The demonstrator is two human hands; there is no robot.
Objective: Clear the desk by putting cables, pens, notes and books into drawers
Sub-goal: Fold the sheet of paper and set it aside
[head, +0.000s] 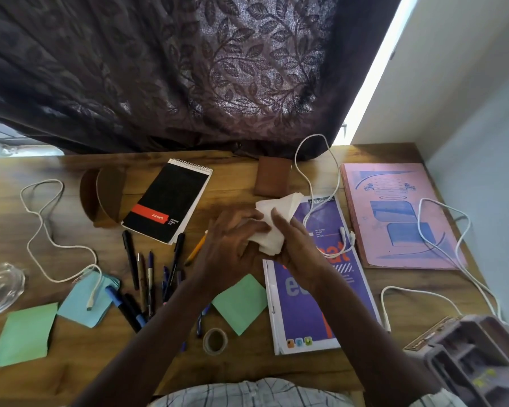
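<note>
Holding a stack of white notes (273,214) in both hands over the middle of the desk (235,177).
My left hand (229,242) curls its fingers over the near side of the stack and my right hand (297,248) cups it from the right, thumb laid across the top; both grasp it; pens (147,274) lie scattered to the left of my hands, toward the front edge; a black spiral pad (168,198) sits behind them, nearer the back edge; a purple notebook (306,304) lies beneath my right wrist, a white cable (314,171) looping over its far end; a pink book (394,212) lies by the right edge; a green note (241,301) rests just left of the notebook.
</note>
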